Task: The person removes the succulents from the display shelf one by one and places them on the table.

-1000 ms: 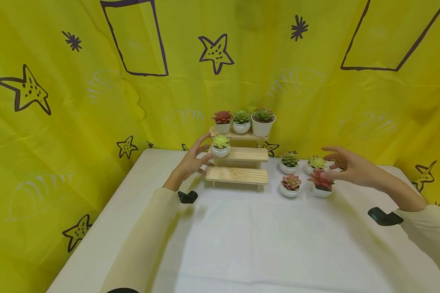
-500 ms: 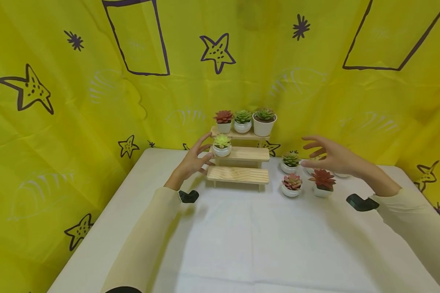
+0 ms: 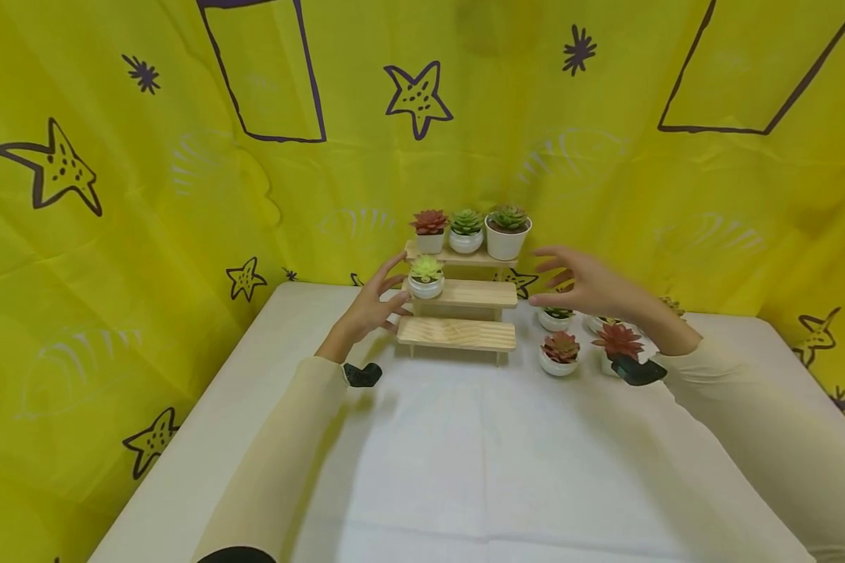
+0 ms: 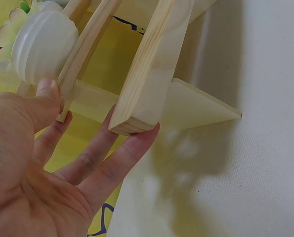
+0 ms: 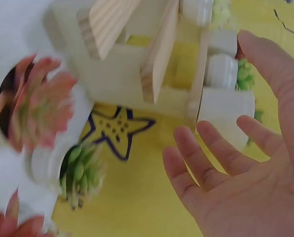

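A three-tier wooden stand (image 3: 456, 333) stands at the back of the table. My left hand (image 3: 368, 313) is at its left end; in the left wrist view, fingertips touch the lowest board's end (image 4: 137, 118) and the thumb lies by the middle board, close to a white pot (image 4: 44, 47). That pot's lime-green succulent (image 3: 426, 270) sits on the middle tier's left. A red succulent (image 3: 429, 223), a green one (image 3: 466, 221) and a larger potted one (image 3: 507, 234) line the top tier. My right hand (image 3: 591, 285), holding nothing, has its fingers spread near the stand's right side.
Right of the stand, several more potted succulents stand on the white-covered table (image 3: 422, 453), partly hidden under my right arm. Among them are a pink-red one (image 3: 559, 349) and a red one (image 3: 616, 342). A yellow patterned cloth (image 3: 366, 172) hangs behind.
My right hand has moved left from above the succulents on the table to beside the stand, holding nothing. The left hand stays at the stand's left end.
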{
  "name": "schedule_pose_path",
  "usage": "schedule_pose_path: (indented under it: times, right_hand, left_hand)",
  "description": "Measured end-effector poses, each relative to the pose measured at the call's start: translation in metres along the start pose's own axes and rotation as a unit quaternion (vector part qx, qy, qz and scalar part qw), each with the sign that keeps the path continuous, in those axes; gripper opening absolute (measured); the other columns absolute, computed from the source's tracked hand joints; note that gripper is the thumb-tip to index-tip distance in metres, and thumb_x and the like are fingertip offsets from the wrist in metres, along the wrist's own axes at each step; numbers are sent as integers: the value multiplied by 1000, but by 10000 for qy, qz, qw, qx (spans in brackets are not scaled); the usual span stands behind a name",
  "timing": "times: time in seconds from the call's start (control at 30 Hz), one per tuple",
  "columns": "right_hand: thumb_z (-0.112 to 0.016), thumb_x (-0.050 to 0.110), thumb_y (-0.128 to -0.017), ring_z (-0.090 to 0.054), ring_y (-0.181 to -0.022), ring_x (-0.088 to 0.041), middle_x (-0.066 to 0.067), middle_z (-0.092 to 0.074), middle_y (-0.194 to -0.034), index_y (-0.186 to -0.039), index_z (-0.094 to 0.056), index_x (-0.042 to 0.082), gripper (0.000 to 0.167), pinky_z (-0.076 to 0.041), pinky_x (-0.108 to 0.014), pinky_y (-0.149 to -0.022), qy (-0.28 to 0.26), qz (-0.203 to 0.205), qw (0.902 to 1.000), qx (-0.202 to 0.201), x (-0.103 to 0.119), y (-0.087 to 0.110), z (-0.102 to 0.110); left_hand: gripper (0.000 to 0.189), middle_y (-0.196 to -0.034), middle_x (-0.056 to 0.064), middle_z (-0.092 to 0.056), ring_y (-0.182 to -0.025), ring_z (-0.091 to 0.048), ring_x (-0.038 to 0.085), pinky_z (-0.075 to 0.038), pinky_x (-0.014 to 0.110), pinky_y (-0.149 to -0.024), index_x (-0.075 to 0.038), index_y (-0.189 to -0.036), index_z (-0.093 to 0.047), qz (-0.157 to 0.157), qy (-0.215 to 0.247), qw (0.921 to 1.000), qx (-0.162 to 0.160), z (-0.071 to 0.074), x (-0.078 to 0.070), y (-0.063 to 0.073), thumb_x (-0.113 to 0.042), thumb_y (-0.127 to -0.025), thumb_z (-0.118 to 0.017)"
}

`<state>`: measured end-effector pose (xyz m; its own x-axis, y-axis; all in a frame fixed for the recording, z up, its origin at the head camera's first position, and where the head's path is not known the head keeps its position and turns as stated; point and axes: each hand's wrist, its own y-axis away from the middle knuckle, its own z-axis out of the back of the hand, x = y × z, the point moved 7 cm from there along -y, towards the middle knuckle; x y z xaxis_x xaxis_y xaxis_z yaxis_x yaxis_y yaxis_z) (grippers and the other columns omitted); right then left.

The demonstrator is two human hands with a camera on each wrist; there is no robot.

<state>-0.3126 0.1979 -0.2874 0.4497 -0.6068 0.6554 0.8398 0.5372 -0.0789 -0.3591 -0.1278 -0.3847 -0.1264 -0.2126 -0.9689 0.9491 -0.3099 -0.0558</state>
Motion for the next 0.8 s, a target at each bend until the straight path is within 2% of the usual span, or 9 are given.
schedule_pose_path:
  times: [0.17, 0.33, 0.6, 0.8]
  right_hand:
    - [-78, 24, -94, -60, -121, -46, -25, -50, -147, -158, -34, 5, 80, -53, -57, -98, -277, 145, 9995, 40, 9, -18, -16]
    - [-79, 18, -93, -61, -120, -46, -26, -52, -146, -156, -36, 2, 78, -54, -55, -97, -458, 302, 9984, -103, 17, -35, -29]
    - [-78, 21, -94, -59, -123, -44, -27, -50, -147, -154, -39, 3, 74, -50, -56, -103, -793, 214, 9964, -202, 25, -55, -52]
    - [-78, 25, -95, -56, -127, -43, -24, -50, -148, -156, -37, 4, 76, -47, -54, -107, -1144, -48, 9930, -288, 30, -66, -67]
  left_hand:
    - [75, -164, 13, -34, -95, -72, 41, -62, 49, -60, -52, -158, -28, 10, -17, 10000, -29, 0, -1, 0, -10, -105, -60]
    - [74, -164, 15, -33, -94, -72, 40, -62, 46, -58, -50, -159, -27, -51, -42, 10000, -6, 0, -2, 1, -10, -105, -59]
    - [74, -164, 13, -34, -91, -72, 38, -62, 46, -58, -52, -158, -28, -12, -84, 9999, -66, 0, -1, 1, -11, -105, -60]
    - [74, -163, 14, -34, -93, -72, 39, -62, 47, -60, -52, -158, -28, 4, -106, 9999, -74, 1, -2, 2, -11, -105, -60]
